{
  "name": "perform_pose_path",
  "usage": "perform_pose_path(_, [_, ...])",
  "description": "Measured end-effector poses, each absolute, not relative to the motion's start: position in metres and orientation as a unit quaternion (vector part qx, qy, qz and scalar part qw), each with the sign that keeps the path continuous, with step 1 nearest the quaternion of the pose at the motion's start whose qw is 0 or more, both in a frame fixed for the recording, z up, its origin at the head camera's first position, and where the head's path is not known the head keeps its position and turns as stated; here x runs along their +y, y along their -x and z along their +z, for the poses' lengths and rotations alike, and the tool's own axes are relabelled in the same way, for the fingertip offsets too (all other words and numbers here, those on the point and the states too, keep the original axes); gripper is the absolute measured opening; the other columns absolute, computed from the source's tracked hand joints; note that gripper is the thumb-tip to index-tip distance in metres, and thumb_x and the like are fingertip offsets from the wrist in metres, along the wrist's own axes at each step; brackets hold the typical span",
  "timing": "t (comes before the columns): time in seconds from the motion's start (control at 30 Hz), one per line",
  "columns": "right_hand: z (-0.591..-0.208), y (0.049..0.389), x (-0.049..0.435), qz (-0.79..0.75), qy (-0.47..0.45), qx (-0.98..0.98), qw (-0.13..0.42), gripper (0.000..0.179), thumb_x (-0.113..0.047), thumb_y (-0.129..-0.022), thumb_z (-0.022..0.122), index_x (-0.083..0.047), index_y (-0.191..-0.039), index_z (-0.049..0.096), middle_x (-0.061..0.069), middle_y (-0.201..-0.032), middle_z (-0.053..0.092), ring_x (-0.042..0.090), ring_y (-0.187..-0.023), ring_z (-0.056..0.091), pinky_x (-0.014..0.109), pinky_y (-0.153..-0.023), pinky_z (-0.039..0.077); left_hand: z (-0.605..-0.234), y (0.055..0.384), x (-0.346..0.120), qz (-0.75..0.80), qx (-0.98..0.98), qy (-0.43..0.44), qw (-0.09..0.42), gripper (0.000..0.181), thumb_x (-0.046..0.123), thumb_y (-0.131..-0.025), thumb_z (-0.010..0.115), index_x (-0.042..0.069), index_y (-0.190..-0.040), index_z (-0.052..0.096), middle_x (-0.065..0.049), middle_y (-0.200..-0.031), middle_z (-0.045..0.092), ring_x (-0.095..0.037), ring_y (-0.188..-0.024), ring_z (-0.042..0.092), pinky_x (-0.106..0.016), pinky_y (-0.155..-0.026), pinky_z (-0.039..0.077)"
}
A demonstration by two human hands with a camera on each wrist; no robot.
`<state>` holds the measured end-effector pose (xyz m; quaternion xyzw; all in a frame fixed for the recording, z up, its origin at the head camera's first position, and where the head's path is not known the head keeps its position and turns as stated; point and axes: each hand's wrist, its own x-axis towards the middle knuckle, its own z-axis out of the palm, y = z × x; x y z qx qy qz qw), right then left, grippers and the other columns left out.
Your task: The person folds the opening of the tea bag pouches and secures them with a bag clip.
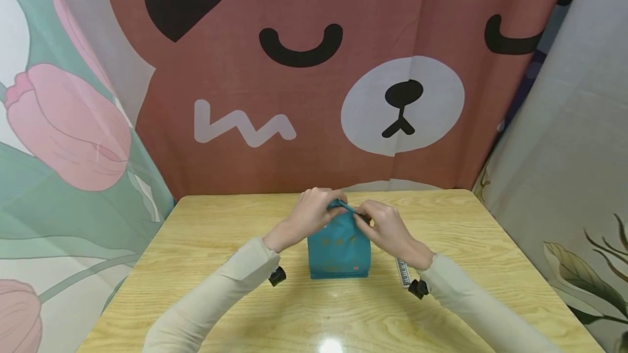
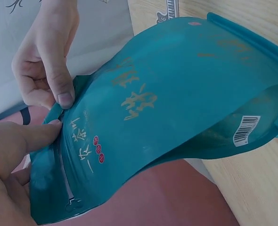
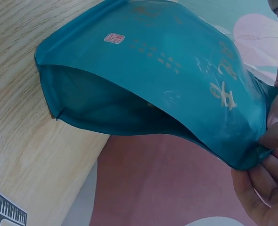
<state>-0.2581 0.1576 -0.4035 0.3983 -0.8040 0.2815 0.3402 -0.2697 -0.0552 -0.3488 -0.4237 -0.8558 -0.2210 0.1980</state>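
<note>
A teal stand-up tea pouch (image 1: 339,249) with gold lettering stands upright on the table in the head view. My left hand (image 1: 314,208) pinches its top edge at the left, and my right hand (image 1: 390,227) pinches the same edge at the right. The left wrist view shows the zip strip (image 2: 66,176) running along the top of the pouch (image 2: 143,94), with thumbs close together at its middle. From the right wrist, the side gusset of the pouch (image 3: 176,89) looks folded inward, and right-hand fingers (image 3: 254,188) curl under the top corner. The pouch's inside is hidden.
Beside my right wrist, a small black-and-white printed strip (image 1: 403,272) lies on the wooden table (image 1: 235,309). A curtain with a bear face (image 1: 304,162) hangs behind the table's far edge. Patterned cloths (image 1: 64,124) hang on both sides.
</note>
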Motion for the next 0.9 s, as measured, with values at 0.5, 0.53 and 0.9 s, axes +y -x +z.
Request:
perform_pose_path(0.5, [-0.4101, 0.2602, 0.1524, 0.215, -0.406, -0.794, 0.399, 0.014, 0.003, -0.080, 0.076, -0.004, -0.088, 0.068, 0.003, -0.076, 0.061, 0.013, -0.061, 0.055, 0.027, -0.052, 0.048, -0.3471, 0.2711, -0.0534, -0.204, -0.871, 0.405, 0.191, 0.011, 0.017, -0.090, 0.076, 0.011, -0.098, 0.074, 0.002, -0.075, 0.065, -0.007, -0.049, 0.042, -0.022, -0.044, 0.031])
perform_pose_path(0.53, [-0.4102, 0.2601, 0.1523, 0.211, -0.407, -0.793, 0.401, 0.013, 0.003, -0.080, 0.075, -0.004, -0.088, 0.068, 0.003, -0.076, 0.060, 0.013, -0.061, 0.055, 0.026, -0.051, 0.048, -0.3466, 0.2712, -0.0534, -0.206, -0.871, 0.404, 0.189, 0.012, 0.018, -0.089, 0.077, 0.011, -0.098, 0.073, 0.003, -0.072, 0.063, -0.007, -0.048, 0.041, -0.022, -0.044, 0.030])
perform_pose_path(0.9, [-0.4113, 0.2570, 0.1490, 0.133, -0.412, -0.793, 0.430, 0.005, -0.001, -0.086, 0.067, -0.004, -0.083, 0.065, 0.004, -0.072, 0.054, 0.015, -0.056, 0.050, 0.026, -0.049, 0.045, -0.3440, 0.2706, -0.0525, -0.235, -0.871, 0.392, 0.180, 0.020, 0.033, -0.092, 0.073, 0.013, -0.093, 0.074, 0.004, -0.079, 0.070, -0.005, -0.039, 0.038, -0.021, -0.040, 0.028])
